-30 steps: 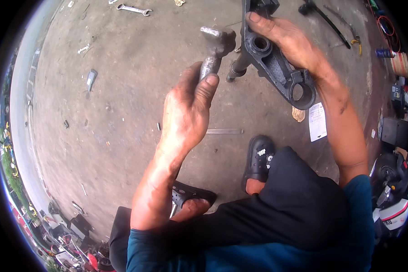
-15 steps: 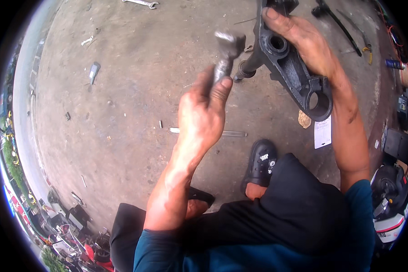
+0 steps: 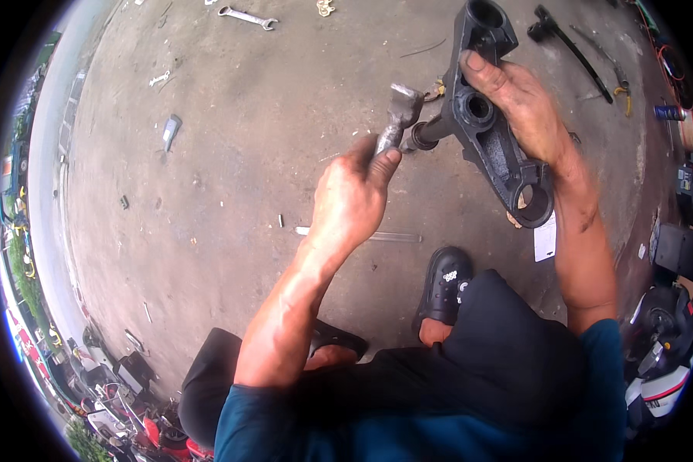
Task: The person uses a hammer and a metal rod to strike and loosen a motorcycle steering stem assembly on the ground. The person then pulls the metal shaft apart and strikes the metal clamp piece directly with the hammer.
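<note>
My left hand is closed around the short metal handle of a hammer, thumb along the handle and the head pointing up and away. In my right hand is a black motorcycle triple clamp, gripped by its side with the thumb over the top near the middle hole. Its round fork holes sit at the far and near ends. The steering stem sticks out from the clamp toward the left, close beside the hammer head. A small gap seems to separate the two, though contact is hard to tell.
On the concrete floor lie a flat metal bar, a wrench, a grey plastic piece and a long black tool. A white paper tag lies below the clamp. Motorcycle parts crowd the right edge.
The triple clamp has come nearer to me and tilted, so its far fork hole now shows. My left hand has brought the hammer slightly right and nearer; its head is no longer blurred.
</note>
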Motion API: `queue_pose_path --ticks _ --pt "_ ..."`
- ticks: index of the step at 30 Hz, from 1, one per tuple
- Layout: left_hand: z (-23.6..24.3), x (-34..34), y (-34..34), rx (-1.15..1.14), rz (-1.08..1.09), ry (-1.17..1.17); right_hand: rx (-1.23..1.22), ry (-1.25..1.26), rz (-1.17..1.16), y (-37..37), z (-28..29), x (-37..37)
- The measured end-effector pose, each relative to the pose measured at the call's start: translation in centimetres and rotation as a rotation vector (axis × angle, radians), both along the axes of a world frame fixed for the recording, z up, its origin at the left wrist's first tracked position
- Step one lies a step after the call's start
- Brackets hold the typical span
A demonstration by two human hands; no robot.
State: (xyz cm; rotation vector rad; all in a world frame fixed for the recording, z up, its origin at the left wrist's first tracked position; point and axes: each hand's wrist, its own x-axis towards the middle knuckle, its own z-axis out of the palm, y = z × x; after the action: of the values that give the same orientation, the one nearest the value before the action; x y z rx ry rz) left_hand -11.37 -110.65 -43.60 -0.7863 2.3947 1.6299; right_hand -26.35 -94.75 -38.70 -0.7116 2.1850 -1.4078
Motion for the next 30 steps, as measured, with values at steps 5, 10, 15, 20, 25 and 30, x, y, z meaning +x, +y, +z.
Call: queue_pose_path --ticks 5,10,15,20,25,30 --pt "6.6 -0.4 0.5 0.128 0.183 0.378 -0.043 -0.282 0.033 0.4 1.2 -0.4" --pt "-1.5 1.2 0.8 -0.292 -0.114 -0.089 -0.011 -0.314 -0.017 1.7 1.3 -1.0" --pt "3.7 0.0 -0.2 0.151 0.113 0.027 -0.095 -0.363 -0.117 1.2 2.3 0.0" --pt "1.9 0.1 1.1 0.138 0.101 0.166 -0.109 -0.332 -0.261 1.2 -0.2 -0.5" --pt "1.1 -0.2 0.1 0.067 -0.019 -0.069 -0.130 -0.346 -0.303 0.8 1.2 0.4" --pt "5.4 -1.2 0.9 0.132 0.160 0.360 -0.095 -0.364 -0.234 1.5 1.1 0.3"
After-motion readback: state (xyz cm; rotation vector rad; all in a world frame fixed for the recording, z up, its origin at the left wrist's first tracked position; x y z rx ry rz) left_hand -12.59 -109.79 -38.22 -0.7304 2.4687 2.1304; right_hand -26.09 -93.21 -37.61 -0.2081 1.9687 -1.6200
